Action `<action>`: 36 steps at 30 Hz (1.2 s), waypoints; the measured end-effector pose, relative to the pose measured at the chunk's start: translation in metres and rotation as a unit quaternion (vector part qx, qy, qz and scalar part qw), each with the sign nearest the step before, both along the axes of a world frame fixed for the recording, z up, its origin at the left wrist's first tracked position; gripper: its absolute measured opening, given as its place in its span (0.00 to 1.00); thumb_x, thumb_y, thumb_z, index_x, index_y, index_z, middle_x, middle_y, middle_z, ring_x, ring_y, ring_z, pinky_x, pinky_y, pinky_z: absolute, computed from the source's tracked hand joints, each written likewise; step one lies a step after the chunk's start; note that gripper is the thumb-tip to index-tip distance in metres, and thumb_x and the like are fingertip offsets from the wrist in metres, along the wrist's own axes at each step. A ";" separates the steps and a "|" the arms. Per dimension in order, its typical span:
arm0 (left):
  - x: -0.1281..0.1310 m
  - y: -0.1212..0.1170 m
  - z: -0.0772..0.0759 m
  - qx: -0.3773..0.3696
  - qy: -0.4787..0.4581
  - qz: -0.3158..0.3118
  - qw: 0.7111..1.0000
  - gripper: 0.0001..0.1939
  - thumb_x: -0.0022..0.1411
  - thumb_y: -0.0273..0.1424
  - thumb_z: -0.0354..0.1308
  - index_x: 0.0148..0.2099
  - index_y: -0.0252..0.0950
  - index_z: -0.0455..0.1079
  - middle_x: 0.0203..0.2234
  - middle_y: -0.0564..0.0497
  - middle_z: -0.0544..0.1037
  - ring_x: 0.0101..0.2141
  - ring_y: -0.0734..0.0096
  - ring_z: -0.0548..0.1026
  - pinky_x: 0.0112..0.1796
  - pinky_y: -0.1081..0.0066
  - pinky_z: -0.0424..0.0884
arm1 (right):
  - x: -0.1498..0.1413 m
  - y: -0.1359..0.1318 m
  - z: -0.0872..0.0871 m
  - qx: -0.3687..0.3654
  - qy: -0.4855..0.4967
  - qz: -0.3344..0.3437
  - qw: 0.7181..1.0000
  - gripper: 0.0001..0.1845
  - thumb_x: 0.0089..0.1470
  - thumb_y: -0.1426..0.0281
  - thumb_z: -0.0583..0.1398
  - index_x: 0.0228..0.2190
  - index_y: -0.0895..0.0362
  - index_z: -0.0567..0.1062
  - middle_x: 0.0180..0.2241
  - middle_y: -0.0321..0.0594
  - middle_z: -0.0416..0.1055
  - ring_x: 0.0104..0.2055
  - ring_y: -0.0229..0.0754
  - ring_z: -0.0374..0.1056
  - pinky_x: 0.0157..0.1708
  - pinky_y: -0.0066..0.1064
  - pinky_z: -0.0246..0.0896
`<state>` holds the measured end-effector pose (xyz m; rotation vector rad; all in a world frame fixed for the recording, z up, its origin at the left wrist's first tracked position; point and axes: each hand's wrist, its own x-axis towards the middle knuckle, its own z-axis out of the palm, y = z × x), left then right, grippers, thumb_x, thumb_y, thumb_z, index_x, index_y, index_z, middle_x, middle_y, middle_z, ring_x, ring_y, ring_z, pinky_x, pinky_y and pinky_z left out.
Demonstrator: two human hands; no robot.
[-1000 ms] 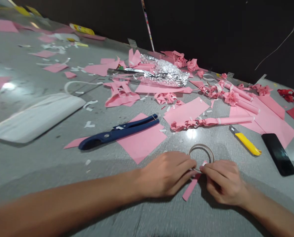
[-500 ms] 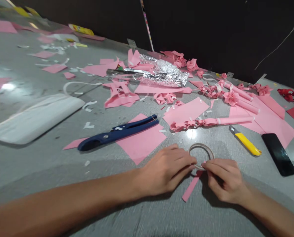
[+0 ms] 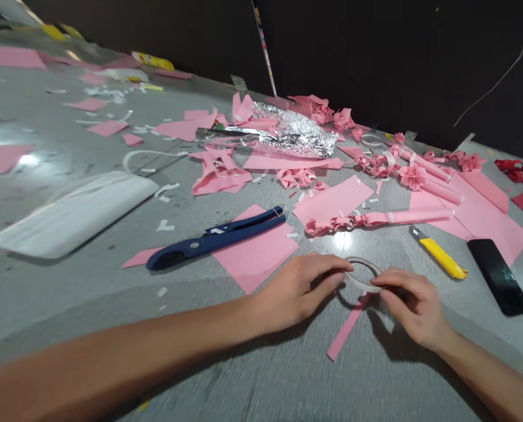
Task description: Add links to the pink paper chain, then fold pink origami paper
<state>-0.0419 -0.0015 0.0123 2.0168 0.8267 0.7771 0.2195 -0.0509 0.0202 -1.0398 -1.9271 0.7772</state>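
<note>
A thin roll of white tape [image 3: 362, 285] is held between both hands above the grey surface. My left hand [image 3: 303, 287] pinches its left edge between thumb and fingers. My right hand [image 3: 413, 305] grips the right side with thumb and fingertips. Below the roll a narrow pink paper strip [image 3: 346, 331] slants down to the left; its upper end meets the roll's lower edge, and whether it is stuck there I cannot tell. Dark blue scissors [image 3: 213, 239] lie left of the hands on a pink sheet [image 3: 255, 258]. Beyond the roll rests a pink paper stem [image 3: 376, 219] with a crinkled end.
At the right are a yellow box cutter [image 3: 440, 253] and a black phone [image 3: 499, 275]. A white folded paper [image 3: 77, 214] lies at left. Crumpled foil wrap [image 3: 296, 132], pink flowers [image 3: 413, 174] and paper scraps spread before a dark wall [image 3: 367, 53].
The tape roll has lifted and tilted between my hands. My right hand's fingers have opened out slightly and shifted right. The view has moved a little.
</note>
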 end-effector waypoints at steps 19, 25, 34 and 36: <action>-0.001 -0.001 -0.006 0.167 -0.032 0.010 0.985 0.07 0.75 0.32 0.59 0.46 0.38 0.79 0.26 0.55 0.81 0.27 0.73 0.76 0.36 0.69 0.70 | -0.001 -0.002 -0.001 0.006 0.006 0.074 0.997 0.07 0.69 0.66 0.62 0.46 0.54 0.79 0.35 0.41 0.78 0.34 0.43 0.73 0.32 0.34 0.67; 0.000 0.000 -0.004 0.137 0.000 0.022 0.990 0.10 0.76 0.28 0.54 0.47 0.37 0.78 0.32 0.52 0.85 0.32 0.70 0.80 0.38 0.68 0.72 | 0.002 0.000 0.002 -0.034 0.039 0.064 0.997 0.12 0.73 0.66 0.55 0.42 0.55 0.78 0.33 0.42 0.76 0.32 0.43 0.70 0.31 0.35 0.66; -0.002 -0.003 -0.004 0.191 0.010 0.011 0.981 0.09 0.78 0.29 0.54 0.48 0.37 0.76 0.32 0.53 0.83 0.33 0.70 0.79 0.37 0.69 0.69 | 0.001 -0.003 0.001 -0.012 0.007 0.062 0.998 0.10 0.69 0.73 0.57 0.47 0.54 0.78 0.34 0.41 0.78 0.33 0.44 0.72 0.32 0.35 0.66; -0.002 -0.004 -0.005 0.225 0.017 0.018 0.974 0.09 0.78 0.27 0.53 0.47 0.38 0.75 0.30 0.54 0.82 0.31 0.71 0.78 0.37 0.68 0.67 | 0.000 -0.004 0.002 0.006 0.002 0.052 0.999 0.15 0.67 0.75 0.57 0.52 0.53 0.77 0.38 0.43 0.80 0.36 0.45 0.74 0.33 0.36 0.68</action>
